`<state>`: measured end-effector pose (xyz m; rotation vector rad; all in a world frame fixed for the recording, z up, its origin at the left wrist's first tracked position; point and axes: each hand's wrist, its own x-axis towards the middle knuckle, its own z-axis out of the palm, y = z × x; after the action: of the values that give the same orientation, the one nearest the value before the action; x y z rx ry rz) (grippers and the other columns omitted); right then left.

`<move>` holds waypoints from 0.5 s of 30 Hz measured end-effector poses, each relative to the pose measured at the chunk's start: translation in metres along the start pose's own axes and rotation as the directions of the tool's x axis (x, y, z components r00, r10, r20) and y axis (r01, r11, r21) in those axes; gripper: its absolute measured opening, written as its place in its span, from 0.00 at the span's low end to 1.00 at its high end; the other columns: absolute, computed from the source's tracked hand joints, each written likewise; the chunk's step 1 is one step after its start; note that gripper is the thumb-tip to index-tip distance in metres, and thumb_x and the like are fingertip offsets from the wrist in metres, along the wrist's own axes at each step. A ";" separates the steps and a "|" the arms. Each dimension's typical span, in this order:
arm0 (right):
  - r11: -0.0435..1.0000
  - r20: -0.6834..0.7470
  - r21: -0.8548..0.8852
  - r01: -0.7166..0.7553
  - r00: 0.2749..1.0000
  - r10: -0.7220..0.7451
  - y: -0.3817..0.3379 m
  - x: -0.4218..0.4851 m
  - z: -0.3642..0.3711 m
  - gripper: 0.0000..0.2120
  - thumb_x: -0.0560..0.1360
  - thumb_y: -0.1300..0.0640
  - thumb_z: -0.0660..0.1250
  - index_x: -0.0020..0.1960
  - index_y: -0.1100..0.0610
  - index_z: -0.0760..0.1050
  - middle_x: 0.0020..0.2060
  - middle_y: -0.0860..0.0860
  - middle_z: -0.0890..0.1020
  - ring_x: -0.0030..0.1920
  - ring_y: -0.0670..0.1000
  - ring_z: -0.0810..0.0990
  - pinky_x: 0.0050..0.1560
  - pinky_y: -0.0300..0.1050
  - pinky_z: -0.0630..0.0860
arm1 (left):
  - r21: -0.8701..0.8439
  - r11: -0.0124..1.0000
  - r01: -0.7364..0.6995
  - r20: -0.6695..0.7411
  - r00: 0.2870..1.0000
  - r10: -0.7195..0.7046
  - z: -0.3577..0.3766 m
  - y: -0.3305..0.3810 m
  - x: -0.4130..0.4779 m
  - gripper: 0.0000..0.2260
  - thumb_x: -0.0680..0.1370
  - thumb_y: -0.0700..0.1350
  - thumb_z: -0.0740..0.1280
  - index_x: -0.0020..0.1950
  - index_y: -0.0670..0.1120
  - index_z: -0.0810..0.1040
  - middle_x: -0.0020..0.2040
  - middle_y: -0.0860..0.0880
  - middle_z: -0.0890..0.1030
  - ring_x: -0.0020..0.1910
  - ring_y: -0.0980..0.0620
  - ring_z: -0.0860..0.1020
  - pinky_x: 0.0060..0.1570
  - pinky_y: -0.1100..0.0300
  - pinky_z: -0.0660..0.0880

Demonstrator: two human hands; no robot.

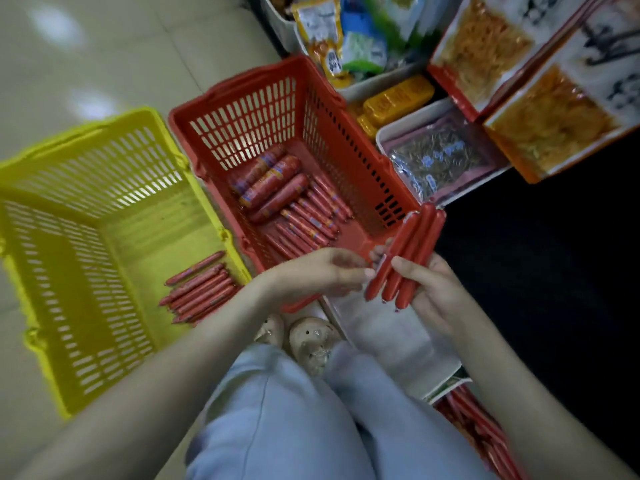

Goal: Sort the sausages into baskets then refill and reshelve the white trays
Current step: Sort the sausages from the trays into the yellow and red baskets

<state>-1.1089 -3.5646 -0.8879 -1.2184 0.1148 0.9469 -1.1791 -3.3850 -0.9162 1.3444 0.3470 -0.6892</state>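
1. Head view, the only one: the right hand (433, 292) has its fingers and thumb wrapped round three held sausages (407, 258). Their long axes run up and away from the palm, leaning to its far side, with both ends poking out of the grip.
2. The left hand (318, 275) comes in from the other side with its fingers fairly straight. The tips are right at the nearest sausage, and I see nothing curled round it.
3. The red basket (242, 109) lies just ahead of the left hand, which is nearer to it than the right. The yellow basket (86, 168) sits further out, past the left wrist. My guess is that any drop goes forward and leftward from the bundle.
4. The held sausages are slim, smooth, glossy red tubes with pinched ends. Both baskets are rigid slotted plastic. The red one holds thick sausages (273, 181) beside thin sausages (311, 216), and the yellow one holds a thin stack (201, 285).
5. Directly under the hands is a white tray (381, 334), smooth-sided.
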 end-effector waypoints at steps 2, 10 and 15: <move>1.000 0.048 0.005 0.011 0.999 -0.011 -0.006 0.008 0.029 0.10 0.68 0.63 0.67 0.45 0.55 0.84 0.45 0.53 0.85 0.49 0.50 0.83 0.50 0.43 0.80 | -0.084 0.996 -0.021 0.024 0.999 0.023 0.003 0.003 -0.011 0.13 0.78 0.47 0.68 0.57 0.39 0.78 0.50 0.44 0.79 0.48 0.53 0.76 0.50 0.63 0.74; 0.979 0.165 -0.149 -0.138 0.973 0.162 0.015 0.046 0.093 0.13 0.71 0.59 0.66 0.53 0.63 0.77 0.49 0.57 0.84 0.48 0.53 0.83 0.48 0.47 0.81 | -0.350 0.933 -0.080 -0.108 0.993 0.045 -0.036 -0.017 -0.050 0.05 0.80 0.42 0.63 0.50 0.42 0.78 0.43 0.45 0.82 0.42 0.53 0.82 0.48 0.60 0.80; 0.967 0.166 -0.162 -0.196 0.961 0.223 0.038 0.072 0.113 0.09 0.72 0.61 0.64 0.49 0.67 0.76 0.40 0.59 0.84 0.40 0.53 0.84 0.40 0.45 0.82 | -0.245 0.965 -0.096 -0.204 0.978 0.046 -0.061 -0.035 -0.060 0.05 0.80 0.42 0.64 0.48 0.44 0.79 0.41 0.53 0.82 0.38 0.57 0.81 0.40 0.65 0.78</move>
<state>-1.1335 -3.4300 -0.9112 -1.2622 0.0302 1.2667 -1.2372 -3.3135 -0.9200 1.1752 0.5254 -0.4347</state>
